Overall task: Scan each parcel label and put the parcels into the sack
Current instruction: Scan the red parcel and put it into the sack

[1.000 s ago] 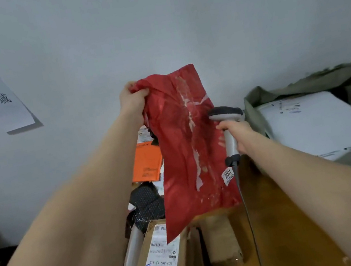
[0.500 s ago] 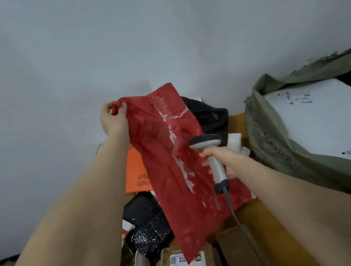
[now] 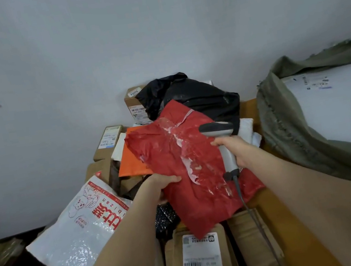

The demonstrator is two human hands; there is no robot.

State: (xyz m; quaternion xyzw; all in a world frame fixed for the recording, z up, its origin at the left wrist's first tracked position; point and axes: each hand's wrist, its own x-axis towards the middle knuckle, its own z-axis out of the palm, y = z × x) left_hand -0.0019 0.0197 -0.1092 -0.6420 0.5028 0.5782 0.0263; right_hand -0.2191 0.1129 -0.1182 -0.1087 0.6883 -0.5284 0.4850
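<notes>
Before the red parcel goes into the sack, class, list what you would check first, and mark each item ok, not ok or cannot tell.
1. Left hand grips the red parcel: ok.
2. Right hand holds the scanner: ok.
3. Readable label on the parcel face that shows: not ok, only torn white scraps.
4. Label already scanned: cannot tell.
5. Sack mouth open: ok. Room beside the white parcel inside: cannot tell.
6. Scanner cable clear of the red parcel: not ok, it hangs across the parcel's lower corner.
</notes>
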